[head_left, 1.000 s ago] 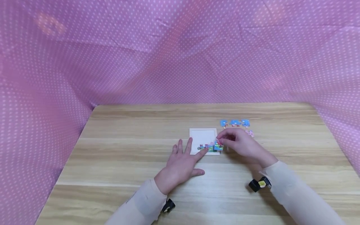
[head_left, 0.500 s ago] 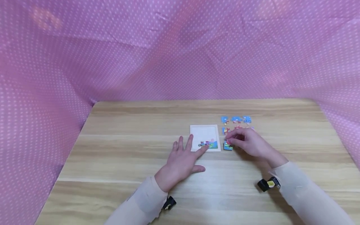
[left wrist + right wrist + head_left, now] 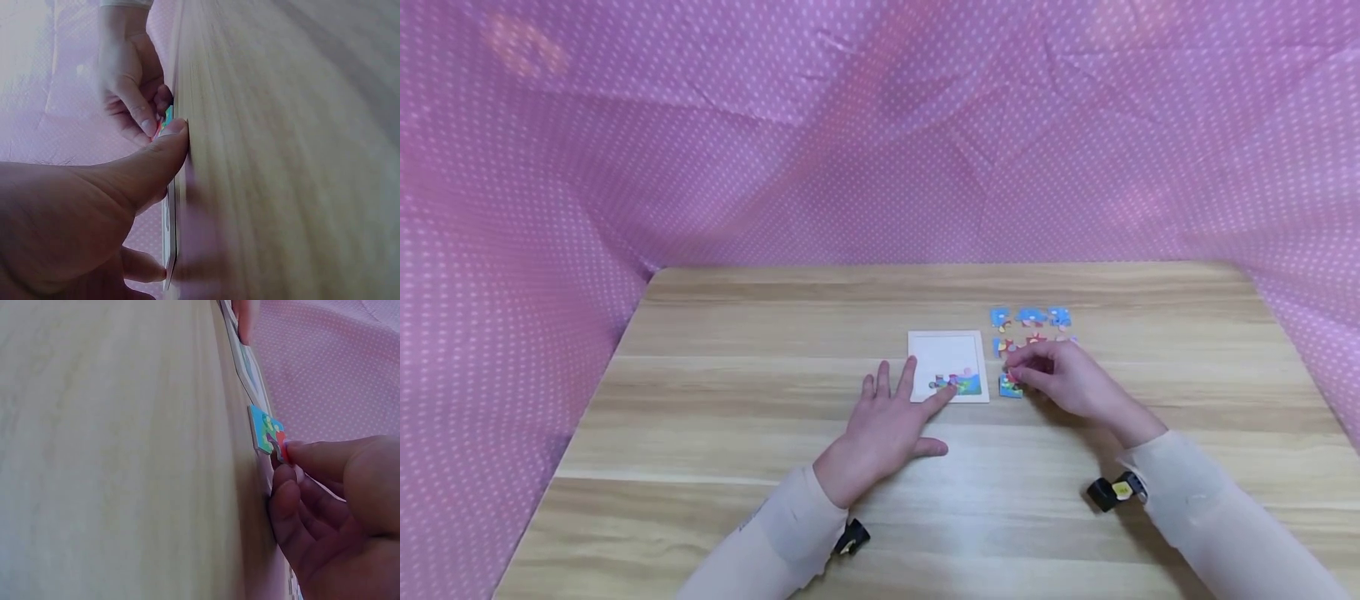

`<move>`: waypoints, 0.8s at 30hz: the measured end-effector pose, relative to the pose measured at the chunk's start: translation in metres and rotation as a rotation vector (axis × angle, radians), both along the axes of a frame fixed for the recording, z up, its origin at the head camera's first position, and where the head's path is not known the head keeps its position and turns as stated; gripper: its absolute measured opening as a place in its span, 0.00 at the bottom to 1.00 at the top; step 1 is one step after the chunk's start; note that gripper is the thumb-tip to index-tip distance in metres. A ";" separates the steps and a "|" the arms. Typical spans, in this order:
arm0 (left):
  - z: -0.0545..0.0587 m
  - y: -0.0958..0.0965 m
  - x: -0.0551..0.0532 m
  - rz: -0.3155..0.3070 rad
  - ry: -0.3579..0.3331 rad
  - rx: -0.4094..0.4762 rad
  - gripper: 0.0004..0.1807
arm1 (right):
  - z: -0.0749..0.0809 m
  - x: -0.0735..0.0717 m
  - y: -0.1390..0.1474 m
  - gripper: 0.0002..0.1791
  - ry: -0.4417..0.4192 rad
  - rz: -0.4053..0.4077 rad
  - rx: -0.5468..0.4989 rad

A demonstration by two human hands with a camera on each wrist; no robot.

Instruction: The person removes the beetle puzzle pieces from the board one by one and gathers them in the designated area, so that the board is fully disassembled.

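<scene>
My left hand [image 3: 883,433] lies with spread, straight fingers at the lower left of a white puzzle board [image 3: 946,350], its index fingertip on the joined puzzle pieces [image 3: 968,384] along the board's lower edge. Just right of the board, my right hand [image 3: 1063,379] pinches a blue, green and red puzzle piece [image 3: 1011,387] between thumb and fingers. The right wrist view shows that piece [image 3: 265,430] tilted, close over the table, with the thumb on its red end. The left wrist view shows the left thumb [image 3: 172,131] in front of the board's thin edge.
Behind the right hand lie loose puzzle pieces: a row of blue ones [image 3: 1032,317] and, nearer, a red and yellow one [image 3: 1003,347] with others partly covered by the hand. All rest on a wooden table [image 3: 760,333], backed by a pink dotted cloth [image 3: 880,167].
My right hand has moved right with the puzzle piece, from over the board's lower right corner to the table beside it. The left hand has stayed on the board.
</scene>
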State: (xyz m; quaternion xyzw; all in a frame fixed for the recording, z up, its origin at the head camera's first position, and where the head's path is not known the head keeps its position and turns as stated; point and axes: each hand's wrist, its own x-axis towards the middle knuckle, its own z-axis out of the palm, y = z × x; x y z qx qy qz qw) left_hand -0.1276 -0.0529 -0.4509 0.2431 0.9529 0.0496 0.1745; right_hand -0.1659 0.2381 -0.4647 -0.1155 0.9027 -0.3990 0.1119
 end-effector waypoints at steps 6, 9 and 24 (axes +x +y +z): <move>0.000 0.000 -0.001 0.001 0.008 0.014 0.47 | -0.003 -0.001 -0.002 0.09 0.029 -0.005 -0.003; 0.000 0.000 -0.001 0.004 0.006 0.023 0.48 | -0.003 -0.002 -0.003 0.08 0.073 -0.007 0.021; 0.001 -0.001 0.001 -0.002 0.016 0.031 0.48 | -0.006 -0.001 -0.005 0.08 0.120 -0.013 0.056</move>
